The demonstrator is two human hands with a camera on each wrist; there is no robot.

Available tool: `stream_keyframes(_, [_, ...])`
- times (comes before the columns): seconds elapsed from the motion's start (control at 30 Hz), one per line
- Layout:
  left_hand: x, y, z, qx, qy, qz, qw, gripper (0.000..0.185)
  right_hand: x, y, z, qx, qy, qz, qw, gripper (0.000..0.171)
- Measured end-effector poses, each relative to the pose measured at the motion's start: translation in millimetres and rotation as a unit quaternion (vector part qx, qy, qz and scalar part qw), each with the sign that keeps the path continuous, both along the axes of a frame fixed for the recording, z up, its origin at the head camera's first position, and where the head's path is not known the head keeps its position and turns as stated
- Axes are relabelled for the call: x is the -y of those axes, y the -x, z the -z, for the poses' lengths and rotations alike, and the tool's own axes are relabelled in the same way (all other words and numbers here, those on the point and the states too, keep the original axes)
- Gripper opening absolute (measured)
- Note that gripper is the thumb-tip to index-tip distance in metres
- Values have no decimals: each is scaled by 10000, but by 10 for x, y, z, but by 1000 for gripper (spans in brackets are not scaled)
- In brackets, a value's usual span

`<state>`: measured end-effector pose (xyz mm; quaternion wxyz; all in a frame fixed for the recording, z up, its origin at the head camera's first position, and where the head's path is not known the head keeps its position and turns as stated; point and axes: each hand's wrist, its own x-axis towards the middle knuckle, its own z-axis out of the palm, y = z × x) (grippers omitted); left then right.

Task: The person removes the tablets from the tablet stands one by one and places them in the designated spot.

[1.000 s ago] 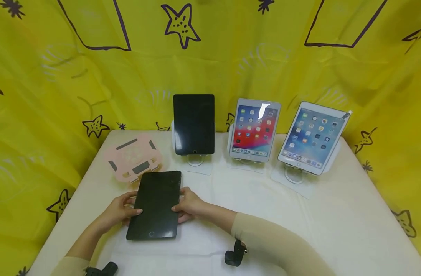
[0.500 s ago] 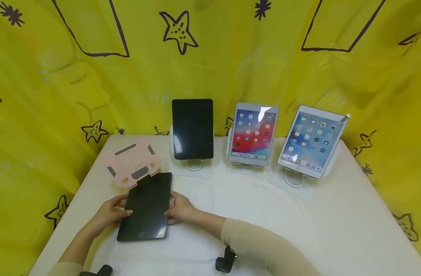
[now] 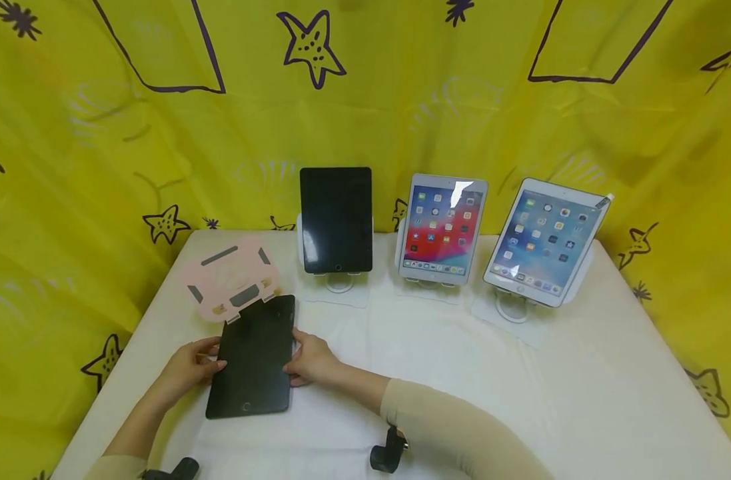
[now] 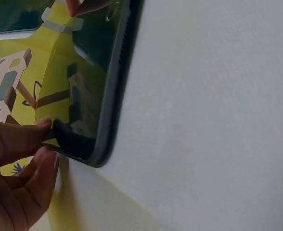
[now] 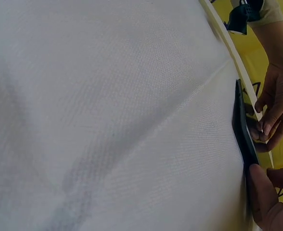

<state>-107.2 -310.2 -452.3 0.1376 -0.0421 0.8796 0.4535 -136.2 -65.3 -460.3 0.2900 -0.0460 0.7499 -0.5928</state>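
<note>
Black tablet [image 3: 251, 363] is btwn the person's two hands, face up, dark, home-button end nearest the body. It's held by both long edges, prob b/c that leaves most of the glass uncovered & shares the weight. Pink stand [image 3: 221, 283] is just beyond the left hand [image 3: 188, 368], hooks right by the tablet's top edge; can't tell if touching. Its hooks prob face this way to act as a lip. Well past the right hand [image 3: 314, 360], a second black tablet [image 3: 336, 220], a red-screen white tablet [image 3: 442, 227] & a blue-screen white tablet [image 3: 545, 240] lean back on white stands [image 3: 579, 275], prob so the screens face this seat.

Left hand: thumb on the front, fingers curled behind, gap only about the tablet's thickness. Right hand: same pinch on the opp edge. Can't tell if the bottom edge rests on the white cloth [image 3: 461, 400] or hangs just off it
</note>
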Motion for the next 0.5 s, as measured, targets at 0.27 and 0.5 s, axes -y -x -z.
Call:
stream_keyframes(0.27, [20, -6, 26, -232, 40, -232, 9995, 51, -39, -69, -82, 173, -247, -141, 9994, 70])
stream_keyframes(0.5, [0, 13, 6, -365, -12, -256, 9990, 50, -88, -63, -92, 286, -164, -79, 9994, 63])
